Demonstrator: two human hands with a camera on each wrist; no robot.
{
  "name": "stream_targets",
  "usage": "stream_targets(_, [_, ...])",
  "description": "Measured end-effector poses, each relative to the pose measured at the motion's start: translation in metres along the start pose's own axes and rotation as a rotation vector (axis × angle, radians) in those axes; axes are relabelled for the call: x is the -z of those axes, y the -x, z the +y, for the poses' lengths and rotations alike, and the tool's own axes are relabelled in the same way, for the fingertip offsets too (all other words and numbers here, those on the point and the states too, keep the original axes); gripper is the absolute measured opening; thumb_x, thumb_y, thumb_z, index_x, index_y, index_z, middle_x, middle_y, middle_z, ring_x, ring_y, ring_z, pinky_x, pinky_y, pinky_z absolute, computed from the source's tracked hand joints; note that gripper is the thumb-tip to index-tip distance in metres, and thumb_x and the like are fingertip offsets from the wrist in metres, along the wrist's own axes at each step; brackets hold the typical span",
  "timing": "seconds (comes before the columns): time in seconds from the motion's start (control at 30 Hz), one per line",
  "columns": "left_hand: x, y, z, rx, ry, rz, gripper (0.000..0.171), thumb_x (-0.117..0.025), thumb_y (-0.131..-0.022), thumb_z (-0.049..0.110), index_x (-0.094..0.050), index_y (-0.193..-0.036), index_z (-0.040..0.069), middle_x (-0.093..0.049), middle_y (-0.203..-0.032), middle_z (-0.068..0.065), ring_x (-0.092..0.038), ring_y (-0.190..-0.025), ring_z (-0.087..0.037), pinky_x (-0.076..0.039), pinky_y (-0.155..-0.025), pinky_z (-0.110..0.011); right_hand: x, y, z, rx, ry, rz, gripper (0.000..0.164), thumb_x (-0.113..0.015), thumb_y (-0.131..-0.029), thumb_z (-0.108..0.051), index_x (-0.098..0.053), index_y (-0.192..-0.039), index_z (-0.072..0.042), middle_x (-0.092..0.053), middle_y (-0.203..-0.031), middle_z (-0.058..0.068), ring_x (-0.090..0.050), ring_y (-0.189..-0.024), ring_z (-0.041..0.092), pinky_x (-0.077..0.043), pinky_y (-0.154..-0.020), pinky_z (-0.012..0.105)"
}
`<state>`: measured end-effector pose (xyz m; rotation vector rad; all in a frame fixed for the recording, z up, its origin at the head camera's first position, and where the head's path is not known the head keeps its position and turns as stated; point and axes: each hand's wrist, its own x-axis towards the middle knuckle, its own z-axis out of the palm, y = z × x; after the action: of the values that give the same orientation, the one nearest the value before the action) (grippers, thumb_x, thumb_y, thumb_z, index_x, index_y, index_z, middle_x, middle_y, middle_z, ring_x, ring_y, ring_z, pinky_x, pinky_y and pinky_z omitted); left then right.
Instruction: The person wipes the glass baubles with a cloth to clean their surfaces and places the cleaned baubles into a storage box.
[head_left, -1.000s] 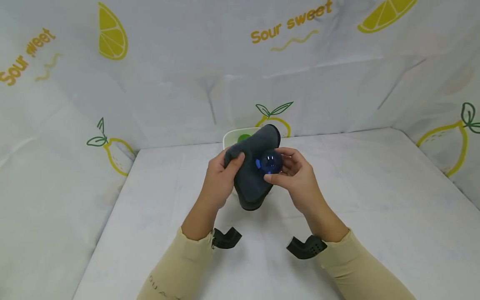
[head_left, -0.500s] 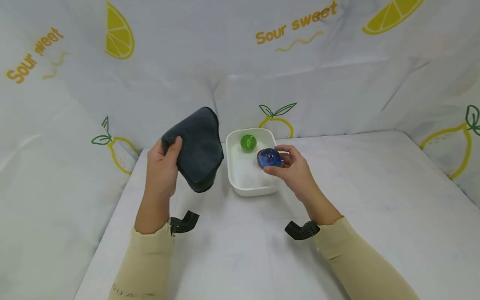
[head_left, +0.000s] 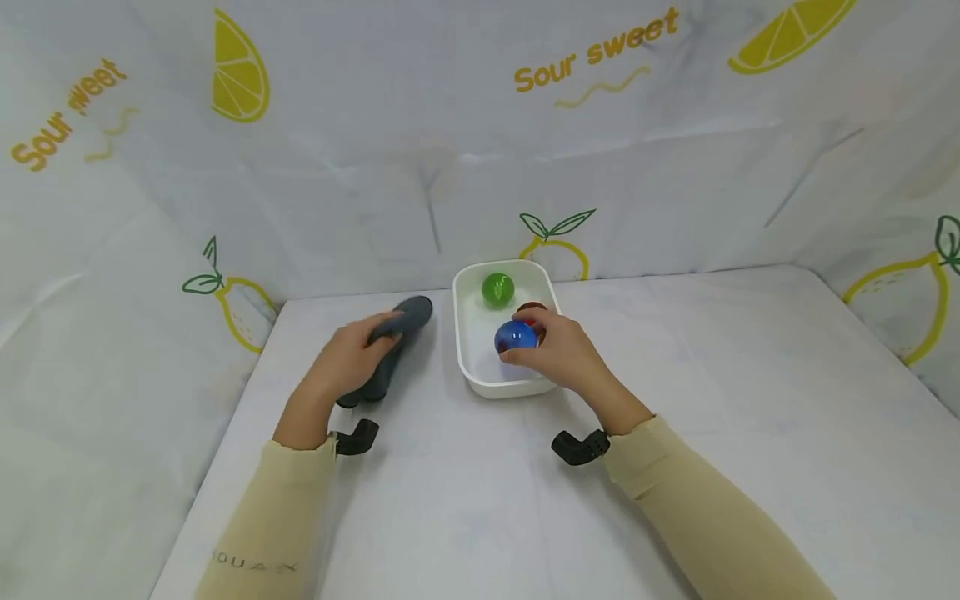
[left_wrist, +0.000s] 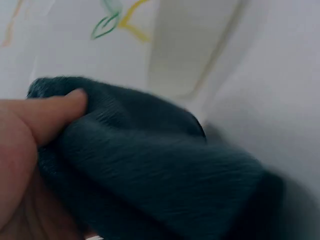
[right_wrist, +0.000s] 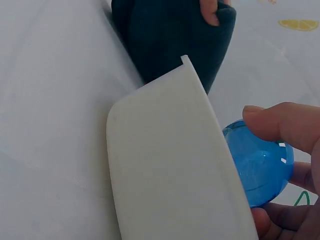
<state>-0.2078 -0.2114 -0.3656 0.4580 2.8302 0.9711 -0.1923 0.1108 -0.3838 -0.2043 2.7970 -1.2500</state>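
Note:
My right hand (head_left: 561, 350) holds a clear blue glass ball (head_left: 515, 337) between thumb and fingers, over the near part of a white plastic tub (head_left: 472, 375). In the right wrist view the tub's wall hides part of the blue ball (right_wrist: 260, 165). Inside the tub, a green ball (head_left: 498, 290) sits toward the back, and a red ball (head_left: 532, 310) lies at the right, partly covered by my fingers. Left of the tub, my left hand (head_left: 345, 358) grips a folded dark grey cloth (head_left: 386, 367), low at the tabletop; its folds fill much of the left wrist view (left_wrist: 150, 165).
A white sheet covers the table (head_left: 465, 500). Behind it hangs a white curtain (head_left: 337, 192) printed with lemons and lettering, close to the tub's back. A black wrist mount (head_left: 581, 447) sits at each sleeve cuff.
The left hand has carried the cloth away from the ball, leftward and then down to the table. The right hand has brought the blue ball slightly left and lower over the tub.

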Motion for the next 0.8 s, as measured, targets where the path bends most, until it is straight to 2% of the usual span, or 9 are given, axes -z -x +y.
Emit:
stream_targets(0.07, [-0.016, -0.002, 0.003, -0.020, -0.075, -0.100, 0.045, -0.053, -0.102, 0.035, -0.049, -0.146, 0.026, -0.049, -0.149, -0.007, -0.044, -0.138, -0.030, -0.037, -0.111, -0.055, -0.004, -0.003, -0.002, 0.007, 0.046, -0.011, 0.059, -0.081, -0.077, -0.042, -0.061, -0.129, -0.022, -0.063, -0.114, 0.009, -0.056, -0.107, 0.028, -0.051, -0.090, 0.045])
stream_targets(0.1, [-0.024, -0.002, 0.005, -0.027, -0.114, -0.129, 0.045, -0.055, -0.101, 0.035, -0.051, -0.145, 0.026, -0.051, -0.147, -0.007, -0.045, -0.137, -0.029, -0.038, -0.111, -0.054, -0.006, -0.004, -0.003, 0.011, 0.069, -0.014, 0.060, -0.081, -0.077, -0.043, -0.061, -0.129, -0.022, -0.063, -0.115, 0.009, -0.056, -0.109, 0.028, -0.051, -0.092, 0.046])
stream_targets(0.17, [-0.038, -0.002, 0.010, -0.030, -0.191, -0.164, 0.045, -0.059, -0.099, 0.034, -0.053, -0.144, 0.025, -0.053, -0.145, -0.007, -0.047, -0.136, -0.029, -0.039, -0.110, -0.053, -0.011, -0.008, -0.004, 0.010, 0.120, -0.020, 0.060, -0.080, -0.076, -0.044, -0.061, -0.129, -0.022, -0.063, -0.121, 0.009, -0.056, -0.114, 0.030, -0.051, -0.094, 0.050])
stream_targets(0.27, [-0.054, 0.000, 0.018, 0.000, -0.304, -0.189, 0.047, -0.060, -0.098, 0.035, -0.052, -0.144, 0.025, -0.050, -0.148, -0.010, -0.046, -0.137, -0.033, -0.038, -0.110, -0.055, -0.018, -0.013, -0.004, 0.008, 0.209, -0.029, 0.061, -0.079, -0.077, -0.046, -0.062, -0.130, -0.023, -0.063, -0.127, 0.008, -0.055, -0.119, 0.032, -0.051, -0.095, 0.054])
stream_targets(0.43, [-0.074, 0.005, 0.027, 0.060, -0.421, -0.281, 0.051, -0.057, -0.100, 0.035, -0.046, -0.149, 0.025, -0.029, -0.159, -0.016, -0.022, -0.147, -0.044, -0.030, -0.110, -0.066, -0.025, -0.016, -0.005, 0.017, 0.339, -0.036, 0.062, -0.079, -0.076, -0.048, -0.063, -0.131, -0.023, -0.064, -0.128, 0.008, -0.058, -0.116, 0.031, -0.053, -0.090, 0.055])
stream_targets(0.6, [-0.082, 0.010, 0.031, 0.095, -0.450, -0.371, 0.057, -0.050, -0.103, 0.034, -0.031, -0.156, 0.024, -0.010, -0.165, -0.016, -0.002, -0.150, -0.044, -0.017, -0.114, -0.069, -0.029, -0.016, -0.007, 0.019, 0.402, -0.028, 0.062, -0.080, -0.076, -0.046, -0.063, -0.131, -0.024, -0.066, -0.127, 0.008, -0.059, -0.114, 0.030, -0.053, -0.088, 0.056])
stream_targets(0.8, [-0.080, 0.015, 0.032, 0.101, -0.425, -0.410, 0.067, -0.055, -0.099, 0.042, -0.027, -0.157, 0.023, -0.006, -0.165, -0.015, 0.002, -0.151, -0.043, -0.013, -0.115, -0.069, -0.035, -0.015, -0.007, 0.018, 0.426, -0.054, 0.060, -0.081, -0.077, -0.041, -0.063, -0.132, -0.023, -0.067, -0.125, 0.007, -0.061, -0.113, 0.030, -0.053, -0.090, 0.054])
